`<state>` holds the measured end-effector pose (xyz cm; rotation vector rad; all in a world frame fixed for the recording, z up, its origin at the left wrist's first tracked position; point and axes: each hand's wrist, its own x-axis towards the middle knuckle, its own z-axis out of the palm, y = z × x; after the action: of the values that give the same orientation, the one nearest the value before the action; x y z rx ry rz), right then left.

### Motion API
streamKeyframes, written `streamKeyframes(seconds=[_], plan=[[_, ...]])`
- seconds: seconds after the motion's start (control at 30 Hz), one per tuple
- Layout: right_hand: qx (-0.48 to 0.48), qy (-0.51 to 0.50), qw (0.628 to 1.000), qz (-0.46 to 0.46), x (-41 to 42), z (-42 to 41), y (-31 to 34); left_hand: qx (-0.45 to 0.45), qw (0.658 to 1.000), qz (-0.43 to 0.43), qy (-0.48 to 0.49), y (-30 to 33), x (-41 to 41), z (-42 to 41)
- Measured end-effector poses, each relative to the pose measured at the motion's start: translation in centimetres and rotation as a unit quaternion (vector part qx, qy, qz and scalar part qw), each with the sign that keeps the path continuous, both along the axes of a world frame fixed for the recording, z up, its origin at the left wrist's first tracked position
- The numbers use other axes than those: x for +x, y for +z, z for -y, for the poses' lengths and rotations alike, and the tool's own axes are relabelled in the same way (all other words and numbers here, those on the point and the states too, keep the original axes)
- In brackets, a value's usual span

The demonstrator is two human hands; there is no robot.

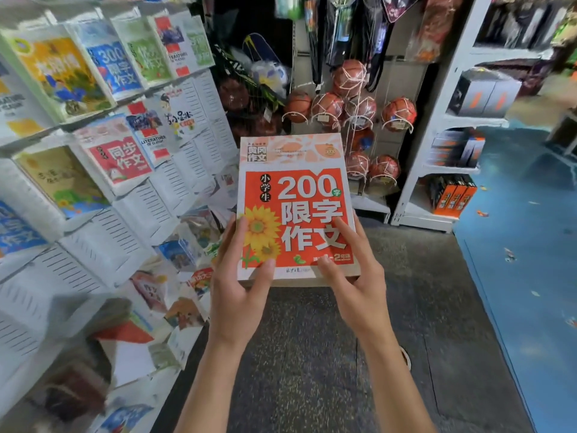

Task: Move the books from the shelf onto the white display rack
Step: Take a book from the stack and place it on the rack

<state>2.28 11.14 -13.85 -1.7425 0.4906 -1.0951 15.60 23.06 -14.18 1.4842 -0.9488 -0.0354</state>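
Observation:
An orange book (295, 195) with a sunflower and white characters on its cover is held flat in front of me, above the floor. My left hand (240, 282) grips its lower left corner, thumb on the cover. My right hand (356, 276) grips the lower right corner, with thumb and a finger on the cover. The white display rack (131, 210) fills the left side. Its tilted slotted pockets hold several books, among them a red one (120, 159) and a blue one (114, 68).
Netted basketballs (359, 110) hang on a panel straight ahead. A white shelf unit (443, 145) with boxes stands at the right. Loose books lie piled on the rack's low shelf (146, 332). Dark floor lies below my arms, and blue floor (530, 245) to the right.

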Motion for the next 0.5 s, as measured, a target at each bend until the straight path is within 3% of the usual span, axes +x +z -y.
streamKeyframes(seconds=[0.5], plan=[[-0.016, 0.016, 1.0, -0.016, 17.1, 20.8, -0.2, -0.024, 0.999, -0.034, 0.019, -1.0, 16.5, 20.4]])
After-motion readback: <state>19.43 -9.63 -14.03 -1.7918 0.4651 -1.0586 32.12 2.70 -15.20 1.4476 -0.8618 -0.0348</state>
